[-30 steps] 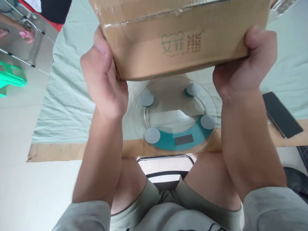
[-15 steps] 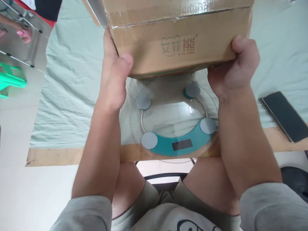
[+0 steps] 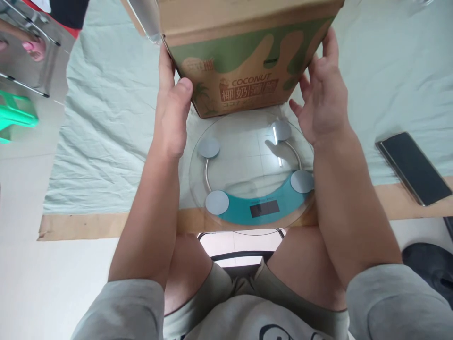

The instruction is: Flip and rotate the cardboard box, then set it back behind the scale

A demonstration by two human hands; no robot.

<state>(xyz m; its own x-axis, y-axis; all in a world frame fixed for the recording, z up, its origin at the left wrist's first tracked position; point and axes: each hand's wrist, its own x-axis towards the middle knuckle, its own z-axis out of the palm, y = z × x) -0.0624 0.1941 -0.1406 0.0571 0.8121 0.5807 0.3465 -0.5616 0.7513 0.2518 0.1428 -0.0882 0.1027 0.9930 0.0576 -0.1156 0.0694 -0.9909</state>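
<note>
A brown cardboard box (image 3: 247, 61) with green printing and the word COCONUT is between my hands at the top of the view. My left hand (image 3: 173, 111) grips its left side, thumb on the front edge. On the right side, my right hand (image 3: 323, 97) presses with its fingers, some of them hidden behind the box. A round glass weighing scale (image 3: 262, 210) with a teal strip and dark display lies nearer me at the table edge. The box's lower edge is by the scale's far rim; whether they touch I cannot tell.
A smartphone (image 3: 414, 167) lies at the table's right front edge. Pale green cloth (image 3: 102, 132) covers the table. A green stool (image 3: 16, 113) and another person's foot in a pink shoe (image 3: 34, 47) are at left. A black round object (image 3: 430, 264) is at lower right.
The box has turned, so its green COCONUT face now shows instead of the plainer one. My right hand has shifted left and up along its side, while my left hand stays nearly in place.
</note>
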